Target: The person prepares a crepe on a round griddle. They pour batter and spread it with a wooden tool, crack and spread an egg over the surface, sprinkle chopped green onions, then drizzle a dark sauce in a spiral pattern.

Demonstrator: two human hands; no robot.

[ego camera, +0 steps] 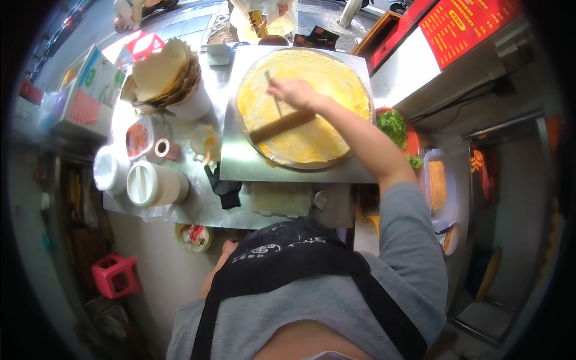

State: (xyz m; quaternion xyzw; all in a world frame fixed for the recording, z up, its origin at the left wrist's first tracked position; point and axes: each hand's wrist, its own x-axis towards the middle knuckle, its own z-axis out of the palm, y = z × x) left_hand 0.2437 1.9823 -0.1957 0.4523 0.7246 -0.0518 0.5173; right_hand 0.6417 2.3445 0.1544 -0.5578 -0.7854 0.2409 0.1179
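Observation:
A large round griddle (315, 165) on a metal stand carries a thin crêpe (333, 72) streaked with yellow egg. Over it, my right hand (290, 92) grips the thin handle of a wooden T-shaped batter spreader (283, 127), whose flat blade lies across the crêpe's lower left part. My left hand (229, 246) is low beside the black apron, below the counter's front edge and partly hidden by my body; whether it holds anything does not show.
On the counter's left stand paper bags (164, 74), a white lidded jug (155, 184), a paper roll (166, 149) and a black glove (225, 186). To the right are lettuce (391, 128) and a plastic tub (438, 180). A person (265, 18) holding a phone stands beyond the griddle.

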